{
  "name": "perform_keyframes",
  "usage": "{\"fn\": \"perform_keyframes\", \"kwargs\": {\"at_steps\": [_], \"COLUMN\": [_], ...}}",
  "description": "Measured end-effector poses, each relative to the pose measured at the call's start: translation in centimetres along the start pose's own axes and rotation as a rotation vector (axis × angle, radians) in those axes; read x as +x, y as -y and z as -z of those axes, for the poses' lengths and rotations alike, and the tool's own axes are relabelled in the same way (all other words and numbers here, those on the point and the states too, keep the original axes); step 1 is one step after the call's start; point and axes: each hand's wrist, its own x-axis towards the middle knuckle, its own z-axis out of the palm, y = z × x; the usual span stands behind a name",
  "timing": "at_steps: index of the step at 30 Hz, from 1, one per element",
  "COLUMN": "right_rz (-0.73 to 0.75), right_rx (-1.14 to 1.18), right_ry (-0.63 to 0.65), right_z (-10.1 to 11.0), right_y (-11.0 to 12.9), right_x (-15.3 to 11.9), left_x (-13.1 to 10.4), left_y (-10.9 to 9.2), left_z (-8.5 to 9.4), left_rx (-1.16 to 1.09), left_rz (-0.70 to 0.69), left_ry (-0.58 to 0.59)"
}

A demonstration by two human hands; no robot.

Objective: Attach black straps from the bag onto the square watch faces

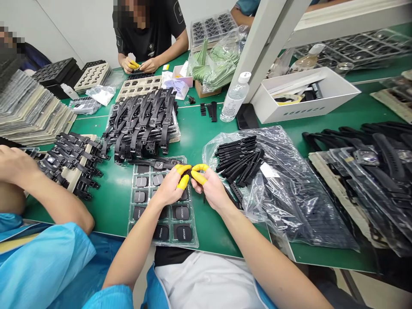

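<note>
My left hand (172, 185) and my right hand (207, 184) meet above the table, yellow finger cots on their thumbs and forefingers. Both pinch a small black watch part (190, 171); the fingertips hide most of it, so its exact kind is unclear. Under my left hand lies a clear plastic tray (170, 227) with square black watch bodies (182, 212) in its compartments. Watches with black straps (159, 164) lie across the tray's far end. To the right of my right hand, loose black watch straps (238, 159) are heaped on a clear plastic bag (289, 184) full of more straps.
Strapped watches (141, 120) are piled on trays at the back left, with another batch (72, 161) nearer. A water bottle (236, 98), a phone (247, 116) and a white box (302, 96) stand or lie behind the bag. Co-workers sit left and opposite.
</note>
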Motion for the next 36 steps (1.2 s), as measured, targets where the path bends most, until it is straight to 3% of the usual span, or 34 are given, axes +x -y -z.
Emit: {"fn": "perform_keyframes", "kwargs": {"at_steps": [5,9,14,17,21,24,26,28,33,36], "right_rz": [-0.036,-0.164,-0.362,-0.441,-0.529,-0.55,-0.542,-0.521,-0.516,-0.528], "right_rx": [0.046,0.11,0.204,0.245,0.232,0.248,0.281,0.315,0.309,0.304], "right_ry": [0.056,0.229,0.44,0.469,0.559,0.601,0.599,0.578,0.544,0.546], "right_z": [0.2,0.1,0.4,0.7,0.9,1.1,1.2,1.3,1.4,1.3], "right_y": [0.3,0.5,0.5,0.5,0.5,0.7,0.9,1.2,1.7,1.8], "right_x": [0.0,-0.1,0.0,-0.1,-0.1,0.0,0.0,-0.1,-0.1,0.0], "left_x": [0.3,0.6,0.7,1.1,1.7,1.8,1.8,1.8,1.7,1.5], "left_y": [0.0,0.0,-0.2,-0.2,0.0,0.4,0.6,0.6,-0.3,-0.7], "left_z": [0.1,-0.1,-0.4,0.5,3.1,4.9,5.4,5.0,2.0,0.5], "left_rx": [-0.211,-0.293,-0.548,-0.623,-0.72,-0.736,-0.741,-0.76,-0.797,-0.764], "left_rz": [0.106,0.132,0.213,0.268,0.286,0.297,0.325,0.373,0.448,0.439], "left_ry": [-0.165,-0.274,-0.35,-0.566,-0.878,-1.015,-1.025,-0.964,-0.676,-0.56]}}
